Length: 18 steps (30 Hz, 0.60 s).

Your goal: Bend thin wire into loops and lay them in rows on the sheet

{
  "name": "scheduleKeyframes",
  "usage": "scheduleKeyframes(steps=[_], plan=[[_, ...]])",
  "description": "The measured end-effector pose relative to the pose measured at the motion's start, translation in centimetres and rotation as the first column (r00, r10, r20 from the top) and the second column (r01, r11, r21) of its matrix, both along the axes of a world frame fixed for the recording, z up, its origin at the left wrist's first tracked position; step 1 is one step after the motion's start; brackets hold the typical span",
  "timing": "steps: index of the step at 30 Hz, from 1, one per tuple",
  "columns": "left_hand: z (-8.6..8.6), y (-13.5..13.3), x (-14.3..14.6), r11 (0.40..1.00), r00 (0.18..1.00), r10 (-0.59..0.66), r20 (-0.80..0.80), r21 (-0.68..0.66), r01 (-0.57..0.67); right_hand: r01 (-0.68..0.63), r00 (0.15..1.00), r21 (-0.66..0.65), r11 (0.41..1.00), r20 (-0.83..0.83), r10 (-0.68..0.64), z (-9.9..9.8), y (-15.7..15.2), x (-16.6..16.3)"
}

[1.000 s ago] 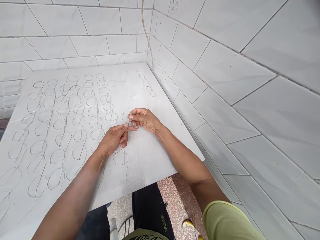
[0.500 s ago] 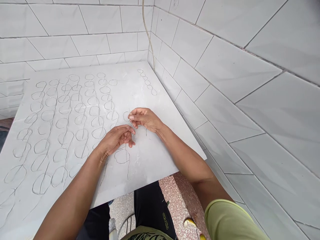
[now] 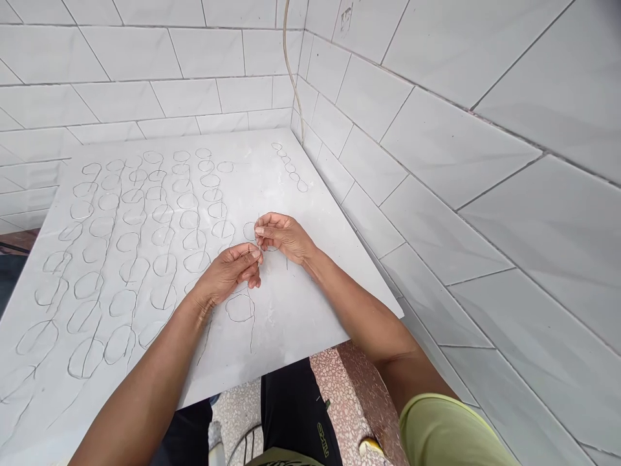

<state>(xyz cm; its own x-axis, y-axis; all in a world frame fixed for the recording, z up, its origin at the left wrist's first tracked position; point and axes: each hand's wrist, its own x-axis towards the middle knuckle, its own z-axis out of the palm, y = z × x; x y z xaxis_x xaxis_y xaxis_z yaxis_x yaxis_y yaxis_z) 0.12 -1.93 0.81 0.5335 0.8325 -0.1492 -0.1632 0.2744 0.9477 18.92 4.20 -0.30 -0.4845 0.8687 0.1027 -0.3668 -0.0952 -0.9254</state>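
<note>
My left hand (image 3: pixel 233 268) is closed, thumb pressed to the fingertips, on a thin wire (image 3: pixel 259 246). Close beside it, my right hand (image 3: pixel 287 238) pinches the same wire slightly higher, its short end poking up above the fingers. Part of a wire loop (image 3: pixel 244 231) shows just left of my right fingertips; whether it joins the held piece I cannot tell. Below my left hand lies another wire ring (image 3: pixel 240 321) with a long loose tail. Both hands are just above a white board (image 3: pixel 310 323), and the fingers hide much of the wire.
Several rows of wire rings (image 3: pixel 163 311), joined by long wires, cover the left of the board. A short chain of small rings (image 3: pixel 289 167) lies near its far right corner. Tiled walls (image 3: pixel 422 155) border the far and right sides. A pale cable (image 3: pixel 290 71) hangs in the corner.
The view has tilted, so the board appears slightly lower and further right. My hands keep their pinch on the wire, and my left fingertips look a little closer to my right hand.
</note>
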Motion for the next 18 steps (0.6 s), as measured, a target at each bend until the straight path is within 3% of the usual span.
scheduleKeyframes(steps=[7, 18], plan=[[0.66, -0.32, 0.32, 0.995, 0.991, 0.095, 0.096, -0.044, -0.091, 0.007, 1.0, 0.075, 0.997, -0.015, -0.005, 0.22, -0.16, -0.16], [-0.04, -0.03, 0.46, 0.986, 0.971, 0.139, 0.195, -0.118, -0.117, 0.12, 0.993, 0.162, 0.98, -0.01, -0.12, 0.12, -0.12, -0.22]])
